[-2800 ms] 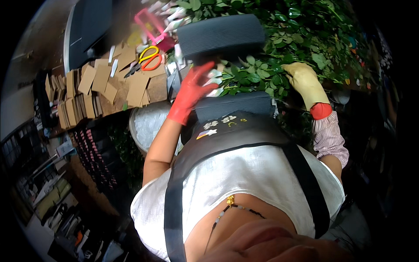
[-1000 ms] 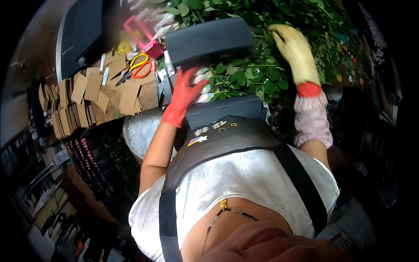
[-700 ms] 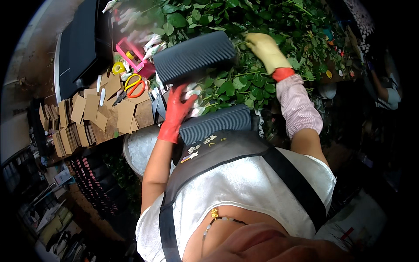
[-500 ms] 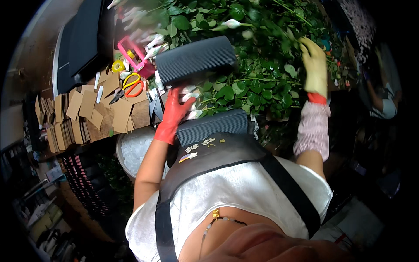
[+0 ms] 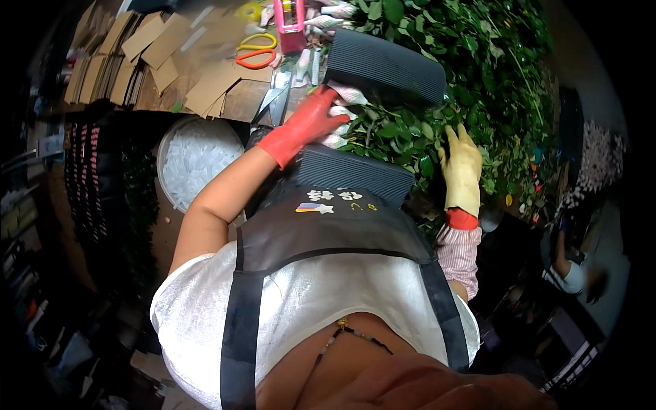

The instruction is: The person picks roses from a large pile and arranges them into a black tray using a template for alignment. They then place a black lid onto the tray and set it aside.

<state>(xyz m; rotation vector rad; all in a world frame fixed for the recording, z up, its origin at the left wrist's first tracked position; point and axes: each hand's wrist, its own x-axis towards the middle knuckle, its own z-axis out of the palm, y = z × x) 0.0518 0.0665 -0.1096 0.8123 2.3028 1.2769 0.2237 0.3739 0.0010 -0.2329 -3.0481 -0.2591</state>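
Note:
Several rosebuds (image 5: pixel 348 94) in white net sleeves lie side by side, with leafy stems (image 5: pixel 393 130) running to the right. They rest between two dark ribbed pads, a far one (image 5: pixel 386 67) and a near one (image 5: pixel 355 171). My left hand (image 5: pixel 311 124), in a red rubber glove, lies against the buds with thumb and fingers apart; its fingertips are partly hidden among them. Farther along the stems, my right hand (image 5: pixel 461 164) in a yellow glove rests on the leaves, fingers stretched out and slightly spread.
Scissors (image 5: pixel 258 59) with yellow and orange handles, a pink tape dispenser (image 5: pixel 290 31) and brown cardboard pieces (image 5: pixel 215 89) lie on the table at the left. A round tub (image 5: pixel 198 164) of whitish pieces stands below its edge. A large leafy pile (image 5: pixel 499 75) spreads at the far right.
My right hand has come down from the far leafy pile to the stems beside the near pad. My left hand stays at the buds. The whole view has shifted and turned.

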